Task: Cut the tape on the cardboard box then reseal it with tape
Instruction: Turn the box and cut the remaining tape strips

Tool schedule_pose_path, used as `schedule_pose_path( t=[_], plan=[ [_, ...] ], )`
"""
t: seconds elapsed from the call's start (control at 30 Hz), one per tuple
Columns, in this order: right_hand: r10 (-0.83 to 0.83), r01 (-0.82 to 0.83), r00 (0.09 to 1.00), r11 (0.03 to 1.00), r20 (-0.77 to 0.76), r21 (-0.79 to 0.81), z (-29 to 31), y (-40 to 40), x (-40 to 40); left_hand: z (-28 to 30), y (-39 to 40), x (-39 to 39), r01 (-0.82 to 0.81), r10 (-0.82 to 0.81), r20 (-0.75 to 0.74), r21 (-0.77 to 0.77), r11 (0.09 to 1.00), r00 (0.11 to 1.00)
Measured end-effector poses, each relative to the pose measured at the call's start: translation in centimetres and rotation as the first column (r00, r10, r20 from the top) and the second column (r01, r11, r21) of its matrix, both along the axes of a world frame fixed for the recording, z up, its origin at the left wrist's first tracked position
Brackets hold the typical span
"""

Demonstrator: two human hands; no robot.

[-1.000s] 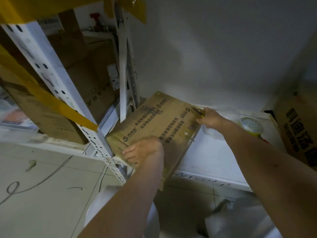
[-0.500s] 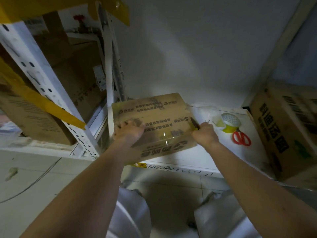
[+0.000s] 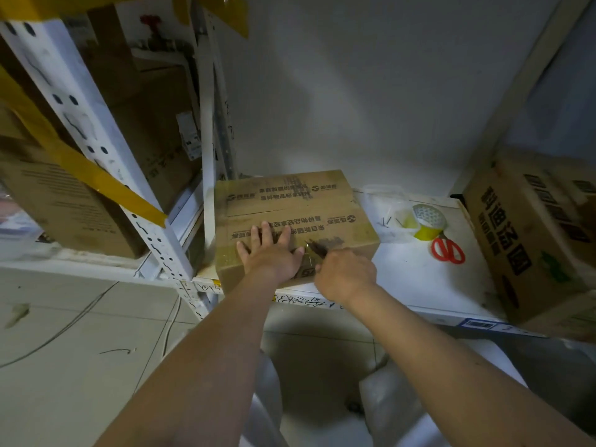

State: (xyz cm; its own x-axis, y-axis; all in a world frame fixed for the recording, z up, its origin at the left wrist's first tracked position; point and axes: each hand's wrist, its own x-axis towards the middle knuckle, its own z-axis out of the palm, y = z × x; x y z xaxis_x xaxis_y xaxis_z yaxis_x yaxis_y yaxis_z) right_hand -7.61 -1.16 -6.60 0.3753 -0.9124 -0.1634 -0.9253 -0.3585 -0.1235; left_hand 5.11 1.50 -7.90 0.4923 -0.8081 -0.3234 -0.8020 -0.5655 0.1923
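- Head view: left hand [image 3: 272, 253], fingers flat and spread, pressed the brown printed cardboard box [image 3: 290, 217].
- Right hand [image 3: 345, 274] gripped a small blade [image 3: 314, 248] at the near edge (cutting step, seemingly).
- Next: draw along the seam.

A white shelf [image 3: 419, 279] carries a clear plastic tub [image 3: 392, 217] and, just beside it, red-handled scissors [image 3: 448, 250] lying flat — both near the back wall. At the right end stands a large brown carton [image 3: 529, 240] with dark printed characters on its side. To the left a white perforated rack post [image 3: 96, 137] with a yellow strip [image 3: 96, 179] across it fronts more brown cartons [image 3: 64, 201] — below lies a pale tiled floor [image 3: 80, 343].
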Motion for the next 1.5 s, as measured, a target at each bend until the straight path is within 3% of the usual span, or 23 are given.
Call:
schedule_pose_path(
  t=[0.17, 0.5, 0.7, 0.8, 0.9, 1.1, 1.37, 1.5],
  plan=[
    [-0.019, 0.031, 0.982, 0.998, -0.186, 0.062, 0.6, -0.2, 1.5, -0.3, 0.2, 0.0, 0.013, -0.013, 0.001, -0.018, 1.000, 1.000],
    [0.018, 0.016, 0.955, 0.993, -0.297, 0.113, 1.4, -0.4, 2.8, -0.8, 0.2, 0.0, 0.022, -0.022, 0.032, 0.002, 1.000, 0.999],
    [-0.021, 0.020, 0.994, 1.000, -0.108, -0.009, 0.2, 0.1, 1.7, -0.5, -0.2, 0.1, 0.024, -0.024, 0.001, 0.033, 0.999, 1.000],
    [-0.037, 0.036, 0.999, 0.999, 0.011, 0.014, -0.4, 0.0, 1.5, -0.5, -0.3, 0.3, 0.021, -0.020, -0.019, 0.040, 0.999, 1.000],
    [-0.077, 0.066, 0.989, 0.994, 0.122, 0.090, -0.1, -0.5, 2.2, -0.5, -0.3, 0.2, 0.027, -0.027, -0.008, 0.043, 0.999, 1.000],
    [-0.118, 0.132, 0.946, 0.991, 0.300, -0.026, 2.7, -4.3, 3.7, -0.4, 0.1, 0.1, 0.050, -0.051, 0.006, 0.047, 0.998, 0.999],
    [-0.234, 0.242, 0.920, 0.970, 0.315, 0.015, 2.7, -10.9, -1.2, -0.2, -2.3, -2.2, -0.103, 0.107, 0.010, -0.179, 0.978, 0.994],
    [-0.359, 0.363, 0.874, 0.930, 0.328, 0.049, 0.8, -14.6, -4.8, -0.4, -6.0, -4.7, 0.015, -0.006, 0.042, -0.202, 0.979, 0.999]
  ],
)
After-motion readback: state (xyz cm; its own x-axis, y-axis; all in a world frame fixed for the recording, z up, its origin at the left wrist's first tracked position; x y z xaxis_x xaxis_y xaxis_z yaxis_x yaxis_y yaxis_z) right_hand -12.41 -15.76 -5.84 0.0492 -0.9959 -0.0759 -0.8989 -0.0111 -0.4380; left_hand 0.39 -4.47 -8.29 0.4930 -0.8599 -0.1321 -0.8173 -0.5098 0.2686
